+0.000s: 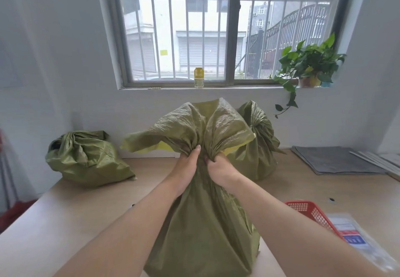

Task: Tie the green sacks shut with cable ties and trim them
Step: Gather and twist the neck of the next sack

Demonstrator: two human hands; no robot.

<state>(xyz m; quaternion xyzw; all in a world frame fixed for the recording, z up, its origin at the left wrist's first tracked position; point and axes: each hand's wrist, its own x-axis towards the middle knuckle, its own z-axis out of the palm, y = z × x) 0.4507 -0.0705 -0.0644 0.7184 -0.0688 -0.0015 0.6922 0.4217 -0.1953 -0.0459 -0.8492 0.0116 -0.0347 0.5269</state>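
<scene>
Where left hand [187, 165] and right hand [219, 169] grip, woven sack [205, 229] puckers.

Both hands, left hand [187, 164] and right hand [218, 169], gripping gathered neck of green sack [205, 222] on surface [71, 207], two sacks behind

Soft daylight from the window [218, 29] — edges bend and blur, shadows faint.

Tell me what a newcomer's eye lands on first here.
First, the big green sack at the middle of the table, its neck gripped by the left hand and the right hand side by side. Behind it a barred window fills the wall, with a leafy potted plant at the sill's right end.
</scene>
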